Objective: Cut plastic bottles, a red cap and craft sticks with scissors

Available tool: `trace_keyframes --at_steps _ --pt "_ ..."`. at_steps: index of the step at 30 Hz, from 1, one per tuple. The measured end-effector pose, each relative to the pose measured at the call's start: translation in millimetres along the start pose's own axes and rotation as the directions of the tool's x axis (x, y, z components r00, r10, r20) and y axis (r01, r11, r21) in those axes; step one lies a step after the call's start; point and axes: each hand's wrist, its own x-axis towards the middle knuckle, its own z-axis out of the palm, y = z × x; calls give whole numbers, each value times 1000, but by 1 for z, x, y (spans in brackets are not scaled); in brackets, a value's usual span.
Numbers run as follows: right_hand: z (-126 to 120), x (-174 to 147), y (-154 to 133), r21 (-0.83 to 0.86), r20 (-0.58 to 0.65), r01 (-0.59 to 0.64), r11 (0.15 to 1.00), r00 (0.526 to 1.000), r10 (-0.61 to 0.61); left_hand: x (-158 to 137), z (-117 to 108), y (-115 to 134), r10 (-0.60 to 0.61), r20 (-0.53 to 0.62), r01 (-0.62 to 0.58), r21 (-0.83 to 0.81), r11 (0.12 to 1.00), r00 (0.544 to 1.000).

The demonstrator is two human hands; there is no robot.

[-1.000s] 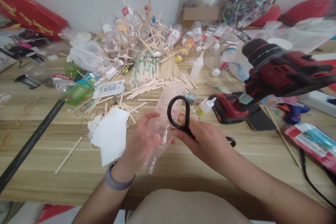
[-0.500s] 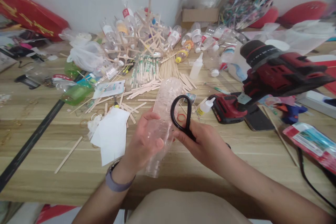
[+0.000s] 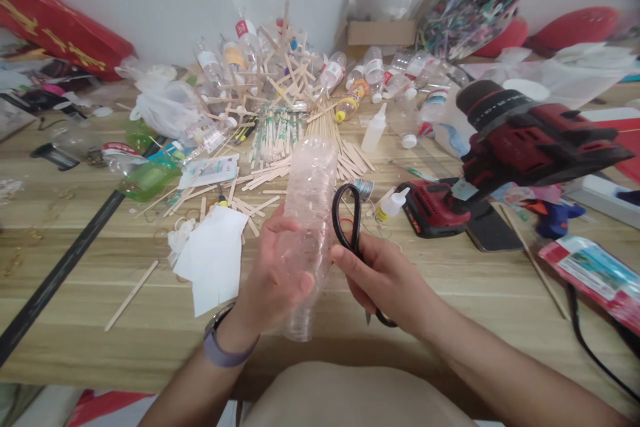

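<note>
A clear, ribbed plastic bottle without a label is held over the near part of the table. My left hand is wrapped round its lower half from the left. In my right hand, close to the bottle's right side, is a pair of scissors. One black handle loop sticks up above the fingers, and a blade tip shows below the hand. Most of the blades are hidden by the hand. The right thumb is touching or very near the bottle; I cannot tell which.
Wooden sticks lie spread behind the bottle, with several plastic bottles further back. To the right stand a red cordless drill and a small glue bottle. White paper and a black bar lie on the left.
The bottle has turned more upright and its top has shifted left. My right hand has rotated with the scissors, so the blade tip and second handle loop now show below it.
</note>
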Motion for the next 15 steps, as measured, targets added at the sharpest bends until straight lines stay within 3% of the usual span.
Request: trace_keyframes --at_steps 2,4,8,11,15 --pt "5 1 1 169 31 -30 985 999 25 0 2 0 41 42 -40 -34 999 998" --pt "8 2 2 301 47 -29 953 999 16 1 4 -1 16 78 -6 -126 992 997" --pt "8 3 5 385 15 16 923 1000 -24 5 7 1 -42 130 81 -316 945 991" --pt "2 3 5 293 -93 106 950 992 -82 9 11 5 -99 170 164 -431 887 980" --pt "-5 2 2 -9 -218 181 983 960 -179 13 15 11 -242 125 271 -499 823 962"
